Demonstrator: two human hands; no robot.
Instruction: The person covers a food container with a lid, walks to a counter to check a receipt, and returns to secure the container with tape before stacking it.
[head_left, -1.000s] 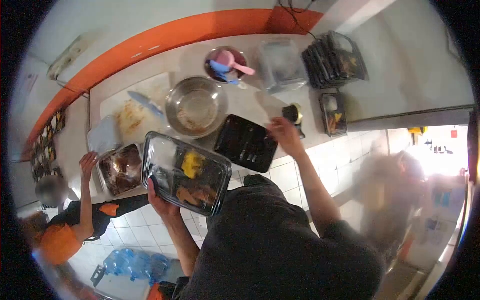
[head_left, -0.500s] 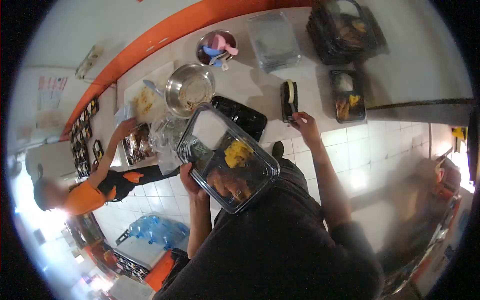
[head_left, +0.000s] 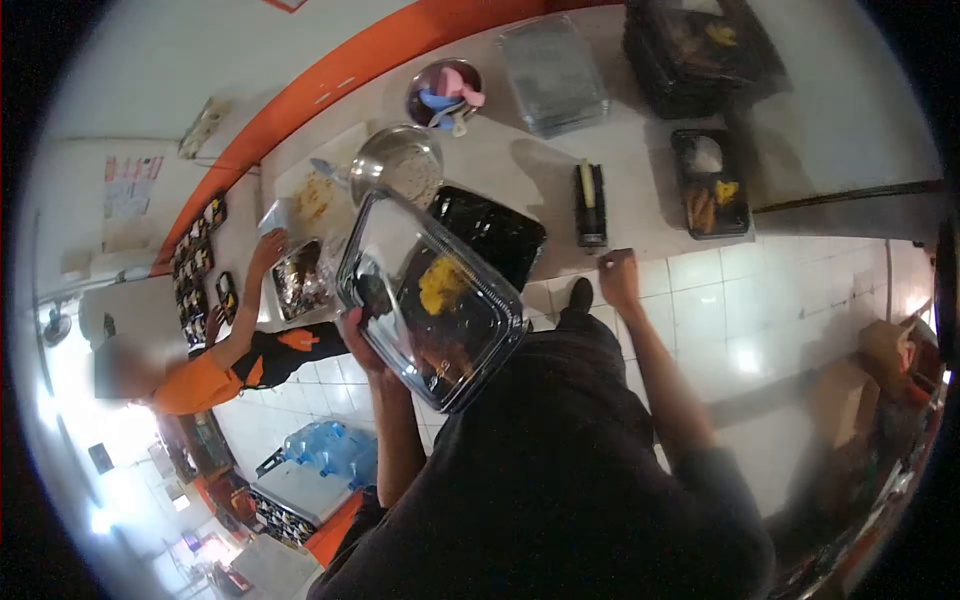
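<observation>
My left hand (head_left: 366, 345) grips the left side of a tilted clear-lidded container (head_left: 435, 300) with a black base; yellow food and brown pieces show through its lid. Just off the counter edge, my right hand (head_left: 620, 280) has its fingers pressed together; anything between them is too small to make out. Beyond it, near that edge, a black tape dispenser (head_left: 591, 215) with a pale yellow roll stands apart from the hand. An empty black tray (head_left: 490, 232) lies partly behind the held container.
On the counter (head_left: 540, 185) are a metal bowl (head_left: 400, 165), a bowl of scoops (head_left: 445, 92), stacked clear lids (head_left: 553, 75), a filled container (head_left: 712, 185) and stacked containers (head_left: 700, 55). A co-worker (head_left: 200, 380) reaches over the counter at the left. Blue bottles (head_left: 330, 450) sit below.
My right hand has come away from the tape dispenser, towards me. The held container has shifted slightly left and tilted. The whole view has moved a little.
</observation>
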